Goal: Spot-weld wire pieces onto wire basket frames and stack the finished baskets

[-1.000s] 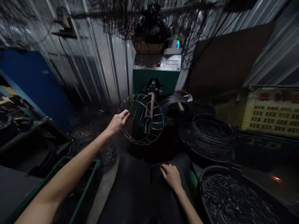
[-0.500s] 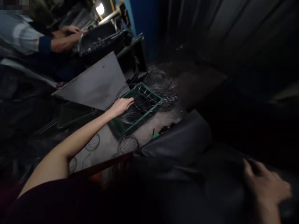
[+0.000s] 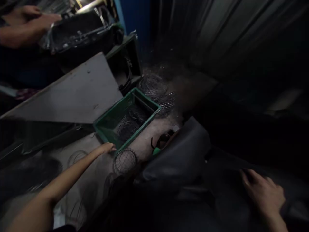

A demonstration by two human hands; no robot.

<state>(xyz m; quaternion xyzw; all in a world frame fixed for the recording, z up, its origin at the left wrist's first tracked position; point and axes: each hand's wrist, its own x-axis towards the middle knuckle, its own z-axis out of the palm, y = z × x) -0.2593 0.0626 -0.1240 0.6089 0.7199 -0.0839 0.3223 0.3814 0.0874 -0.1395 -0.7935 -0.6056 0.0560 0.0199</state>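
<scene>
My left hand [image 3: 107, 148] reaches down to the near end of a green plastic crate [image 3: 148, 125], its fingers bent at the rim and seemingly closed on it. Inside the crate lies a tangle of dark wire pieces [image 3: 127, 127]. A round wire grid [image 3: 125, 161] lies on the floor just right of the hand. On the right side, my right hand [image 3: 264, 191] rests on a black sheet [image 3: 173, 154] that covers my lap. Its fingers are loosely bent, with the thumb apart, and I see nothing held.
Coiled wire bundles [image 3: 156, 88] lie on the floor beyond the crate. A grey board [image 3: 79, 87] slants at its left. Another person's hands [image 3: 36, 19] work at a dark tray [image 3: 77, 30] at upper left. A corrugated wall [image 3: 217, 25] rises at right.
My left hand has moved from above the crate's contents down to its near end. The spiky wires across the crate's far part no longer show. The view has shifted; my right hand stays on the sheet.
</scene>
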